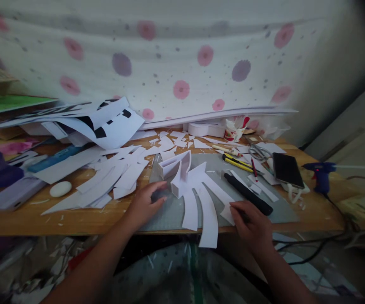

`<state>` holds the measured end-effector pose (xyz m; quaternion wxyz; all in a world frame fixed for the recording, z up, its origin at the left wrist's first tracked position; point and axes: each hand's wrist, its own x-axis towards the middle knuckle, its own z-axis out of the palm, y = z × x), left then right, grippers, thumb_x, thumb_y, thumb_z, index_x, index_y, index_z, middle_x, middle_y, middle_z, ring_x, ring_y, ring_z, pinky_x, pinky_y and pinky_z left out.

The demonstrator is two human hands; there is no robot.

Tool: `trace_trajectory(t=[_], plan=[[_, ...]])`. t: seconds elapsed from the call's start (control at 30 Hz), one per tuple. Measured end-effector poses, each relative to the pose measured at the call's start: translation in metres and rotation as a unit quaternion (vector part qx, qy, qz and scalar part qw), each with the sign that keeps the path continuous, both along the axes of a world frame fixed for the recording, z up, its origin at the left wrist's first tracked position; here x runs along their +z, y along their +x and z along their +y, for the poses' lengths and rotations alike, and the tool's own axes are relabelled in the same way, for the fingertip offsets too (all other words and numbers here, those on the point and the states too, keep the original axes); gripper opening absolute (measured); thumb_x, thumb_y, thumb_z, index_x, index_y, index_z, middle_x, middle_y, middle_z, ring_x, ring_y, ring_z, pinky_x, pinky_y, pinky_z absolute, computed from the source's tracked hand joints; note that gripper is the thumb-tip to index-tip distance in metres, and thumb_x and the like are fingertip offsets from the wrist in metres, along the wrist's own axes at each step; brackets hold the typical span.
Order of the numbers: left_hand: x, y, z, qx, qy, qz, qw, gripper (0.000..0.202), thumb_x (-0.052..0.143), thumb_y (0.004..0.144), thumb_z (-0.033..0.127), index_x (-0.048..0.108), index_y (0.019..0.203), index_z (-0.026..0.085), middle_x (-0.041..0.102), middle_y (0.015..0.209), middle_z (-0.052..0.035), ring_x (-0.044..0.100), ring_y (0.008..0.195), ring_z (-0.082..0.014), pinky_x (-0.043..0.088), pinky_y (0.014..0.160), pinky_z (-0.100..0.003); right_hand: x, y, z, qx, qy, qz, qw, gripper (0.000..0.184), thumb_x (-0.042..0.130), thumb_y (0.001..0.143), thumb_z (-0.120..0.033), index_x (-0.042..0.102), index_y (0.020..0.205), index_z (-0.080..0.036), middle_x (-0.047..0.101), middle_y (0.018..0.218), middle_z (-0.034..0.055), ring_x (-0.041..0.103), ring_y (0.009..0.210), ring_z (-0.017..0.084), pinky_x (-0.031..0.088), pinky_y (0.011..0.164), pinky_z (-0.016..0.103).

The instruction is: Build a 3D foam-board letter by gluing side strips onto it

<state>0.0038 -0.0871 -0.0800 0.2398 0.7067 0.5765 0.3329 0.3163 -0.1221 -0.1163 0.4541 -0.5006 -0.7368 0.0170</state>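
My left hand (pixel 146 204) rests over the left side of the grey cutting mat (pixel 169 219), its thumb and fingers apart with nothing between them. Just right of it stands a folded white card or foam-board piece (pixel 177 175) with upright walls. Several curved white strips fan out toward me, and one strip (pixel 208 219) hangs past the table's front edge. My right hand (pixel 253 223) pinches the lower end of the rightmost white strip (pixel 218 190). Close above that hand lies a black-handled tool (pixel 248 194), whose kind I cannot make out.
White paper scraps (pixel 106 181) cover the table's left and middle. A yellow utility knife (pixel 237 162), a red pen (pixel 254 169), a black phone (pixel 288 169) and a blue glue gun (pixel 321 175) lie to the right. A white oval object (pixel 60 189) sits at left.
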Motion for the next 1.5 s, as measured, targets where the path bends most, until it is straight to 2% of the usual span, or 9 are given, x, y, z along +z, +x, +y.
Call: trace_trajectory(t=[0.2,0.4,0.63,0.9,1.07,1.2,1.4,1.43,1.5], plan=[[0.009,0.024,0.002,0.043,-0.002,0.039,0.998,0.05,0.066,0.071,0.035,0.057,0.118,0.018,0.069,0.103,-0.0084,0.065,0.096,-0.0242,0.051,0.089,-0.041,0.0,-0.002,0.001,0.012,-0.03,0.011,0.999,0.011,0.052,0.088,-0.022,0.062,0.092,-0.021,0.067,0.084,0.005,0.063,0.076,0.018,0.051,0.069,0.03],[0.013,0.044,0.007,0.111,-0.023,0.09,0.989,0.049,0.07,0.069,0.038,0.056,0.112,0.019,0.069,0.092,-0.0058,0.067,0.087,-0.0226,0.052,0.081,-0.036,0.001,0.0,0.001,0.033,-0.006,0.02,0.999,0.011,0.052,0.087,-0.021,0.062,0.092,-0.021,0.067,0.084,0.006,0.064,0.077,0.019,0.052,0.068,0.031],[0.012,0.052,0.006,0.144,-0.01,0.146,0.979,0.027,0.064,0.072,0.039,0.057,0.091,0.021,0.067,0.08,-0.0029,0.065,0.078,-0.0223,0.048,0.072,-0.033,0.005,-0.001,0.002,0.051,0.008,0.043,0.998,0.013,0.051,0.086,-0.018,0.062,0.091,-0.021,0.067,0.083,0.0051,0.065,0.075,0.018,0.054,0.066,0.029],[0.023,0.057,0.003,0.143,-0.01,0.202,0.969,0.025,0.063,0.073,0.038,0.059,0.091,0.021,0.068,0.08,-0.0035,0.064,0.076,-0.0244,0.045,0.067,-0.032,0.004,-0.001,0.002,0.026,0.033,0.063,0.997,0.016,0.053,0.085,-0.018,0.065,0.095,-0.019,0.067,0.088,0.0081,0.066,0.081,0.02,0.056,0.071,0.031],[0.024,0.056,0.005,0.138,-0.013,0.186,0.973,0.02,0.062,0.075,0.038,0.059,0.086,0.021,0.068,0.076,-0.0022,0.065,0.074,-0.0231,0.045,0.066,-0.032,0.007,0.004,0.004,0.034,0.008,0.077,0.996,0.019,0.053,0.084,-0.02,0.068,0.096,-0.02,0.067,0.096,0.0093,0.065,0.09,0.021,0.055,0.079,0.035],[0.024,0.053,0.005,0.129,-0.002,0.162,0.978,0.019,0.063,0.075,0.036,0.058,0.087,0.022,0.07,0.082,-0.0013,0.067,0.08,-0.0217,0.048,0.072,-0.031,0.028,0.002,0.019,0.099,-0.019,0.014,0.995,0.026,0.05,0.085,-0.015,0.068,0.103,-0.021,0.069,0.104,0.0093,0.064,0.098,0.02,0.053,0.088,0.037],[0.03,0.049,0.002,0.131,0.065,0.175,0.974,0.021,0.064,0.076,0.034,0.058,0.093,0.024,0.069,0.087,-0.0007,0.066,0.086,-0.0221,0.048,0.078,-0.033,0.051,-0.032,0.039,0.217,-0.071,-0.137,0.964,0.043,0.055,0.082,-0.013,0.058,0.126,-0.015,0.058,0.132,0.0143,0.05,0.126,0.026,0.042,0.104,0.047],[0.031,0.048,0.001,0.132,0.082,0.181,0.971,0.022,0.064,0.076,0.035,0.058,0.094,0.024,0.069,0.088,-0.0007,0.066,0.086,-0.0223,0.048,0.079,-0.033,0.053,-0.035,0.035,0.23,-0.073,-0.142,0.96,0.043,0.057,0.082,-0.014,0.059,0.125,-0.017,0.059,0.13,0.0135,0.05,0.126,0.027,0.039,0.105,0.05],[0.033,0.045,-0.003,0.136,0.106,0.186,0.967,0.024,0.063,0.077,0.036,0.059,0.097,0.024,0.069,0.089,-0.0011,0.065,0.087,-0.0231,0.048,0.079,-0.034,0.056,-0.035,0.021,0.262,-0.073,-0.109,0.956,0.031,0.058,0.083,-0.017,0.066,0.112,-0.022,0.07,0.111,0.0073,0.062,0.11,0.024,0.036,0.106,0.051]])
